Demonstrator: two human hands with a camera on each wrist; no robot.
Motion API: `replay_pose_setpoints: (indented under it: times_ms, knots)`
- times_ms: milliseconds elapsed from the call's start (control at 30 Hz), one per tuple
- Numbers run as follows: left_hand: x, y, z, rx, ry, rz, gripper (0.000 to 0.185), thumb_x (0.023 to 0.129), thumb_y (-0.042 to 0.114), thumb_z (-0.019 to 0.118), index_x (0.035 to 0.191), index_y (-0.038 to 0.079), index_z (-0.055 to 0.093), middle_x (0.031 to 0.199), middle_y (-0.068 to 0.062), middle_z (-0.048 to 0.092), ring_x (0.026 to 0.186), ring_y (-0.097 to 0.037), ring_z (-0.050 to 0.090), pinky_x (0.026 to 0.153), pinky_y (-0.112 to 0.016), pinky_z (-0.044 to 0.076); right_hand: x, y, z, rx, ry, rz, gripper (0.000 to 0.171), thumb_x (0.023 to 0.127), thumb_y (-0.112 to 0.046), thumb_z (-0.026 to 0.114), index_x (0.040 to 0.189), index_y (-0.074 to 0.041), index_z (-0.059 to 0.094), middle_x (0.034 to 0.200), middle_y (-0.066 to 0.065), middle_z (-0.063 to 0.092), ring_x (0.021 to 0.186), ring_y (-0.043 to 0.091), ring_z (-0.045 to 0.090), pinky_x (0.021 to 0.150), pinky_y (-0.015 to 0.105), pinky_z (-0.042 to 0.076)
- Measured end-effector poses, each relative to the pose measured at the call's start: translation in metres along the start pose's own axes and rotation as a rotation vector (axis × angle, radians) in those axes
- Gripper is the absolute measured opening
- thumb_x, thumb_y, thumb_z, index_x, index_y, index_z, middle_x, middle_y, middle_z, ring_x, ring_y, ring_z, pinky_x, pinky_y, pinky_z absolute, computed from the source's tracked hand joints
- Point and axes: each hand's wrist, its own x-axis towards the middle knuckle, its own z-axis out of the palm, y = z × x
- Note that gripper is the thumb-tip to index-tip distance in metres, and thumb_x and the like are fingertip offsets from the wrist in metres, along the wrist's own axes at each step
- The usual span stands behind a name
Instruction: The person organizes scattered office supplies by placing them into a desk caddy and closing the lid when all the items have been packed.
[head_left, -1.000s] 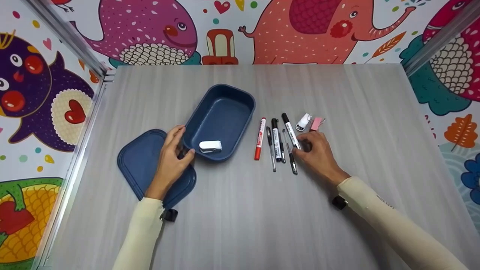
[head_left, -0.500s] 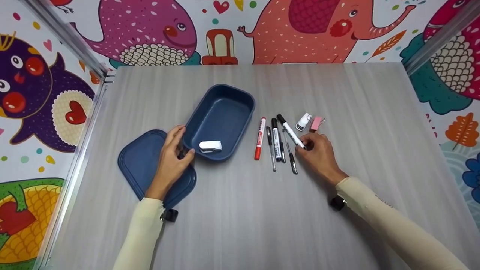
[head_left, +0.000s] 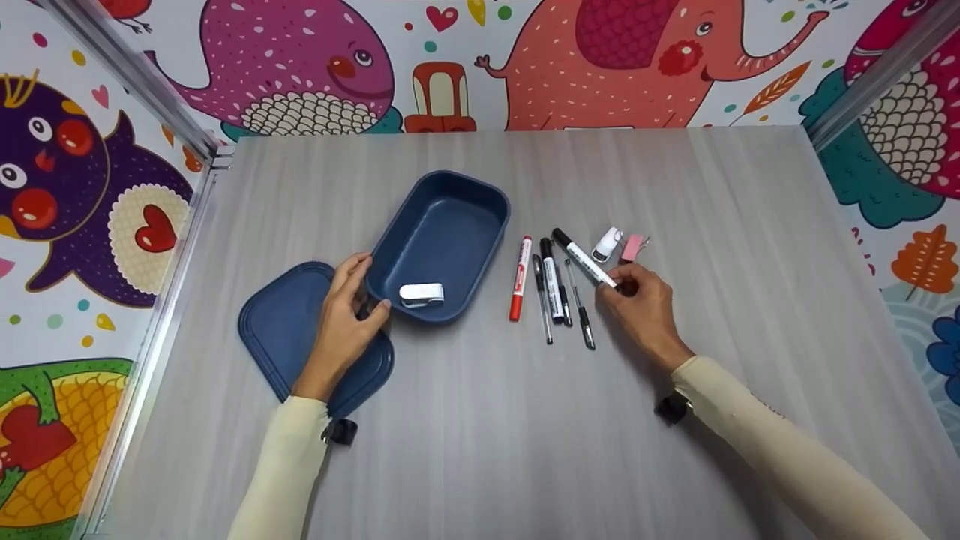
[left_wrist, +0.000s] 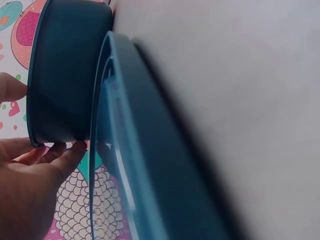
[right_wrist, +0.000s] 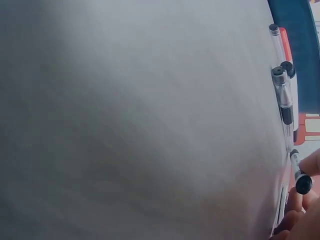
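Observation:
My right hand point(head_left: 641, 304) pinches the lower end of a black-capped white marker point(head_left: 581, 255) between thumb and fingers. Seen from the right wrist, the marker's black end point(right_wrist: 303, 184) sticks out from the grip. My left hand point(head_left: 341, 330) rests with spread fingers against the near left corner of a blue box point(head_left: 450, 232), whose top is uncovered. In the left wrist view, fingers point(left_wrist: 67, 160) touch the box's side. A small white clip-like piece point(head_left: 421, 293) lies inside the box. Partly beneath the left hand is the blue lid point(head_left: 281, 322).
Right of the box lie a red marker point(head_left: 520, 277), another black-and-white marker point(head_left: 552, 281) and several black-and-clear pens point(head_left: 585, 326). A small white object point(head_left: 607, 244) and a pink binder clip point(head_left: 631, 247) sit beyond the right hand. Patterned walls enclose the table point(head_left: 480, 450).
The right hand has shifted slightly right, bringing the pinched marker along at a steeper slant, its far capped end swinging left. The left hand, box and lid stay where they were.

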Motion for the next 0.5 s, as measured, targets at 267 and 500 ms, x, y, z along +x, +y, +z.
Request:
replay_pose_setpoints:
  times_ms: [267, 500]
  knots:
    - [0.0, -0.002, 0.001, -0.004, 0.0, -0.001, 0.074, 0.094, -0.003, 0.076, 0.162, -0.005, 0.048, 0.17, -0.013, 0.043, 0.142, -0.027, 0.048, 0.104, -0.043, 0.046, -0.003, 0.001, -0.001, 0.147, 0.07, 0.026, 0.015, 0.094, 0.002, 0.081, 0.109, 0.002, 0.078, 0.095, 0.01, 0.069, 0.086, 0.014, 0.058, 0.075, 0.019, 0.045]
    - [0.0, -0.001, 0.001, -0.001, 0.003, 0.007, 0.074, 0.094, -0.003, 0.077, 0.162, -0.006, 0.048, 0.17, -0.014, 0.043, 0.139, -0.028, 0.05, 0.1, -0.035, 0.045, -0.011, -0.019, -0.001, 0.222, 0.097, -0.012, 0.015, 0.093, 0.009, 0.079, 0.108, 0.009, 0.076, 0.091, 0.01, 0.064, 0.083, 0.013, 0.054, 0.075, 0.02, 0.042]
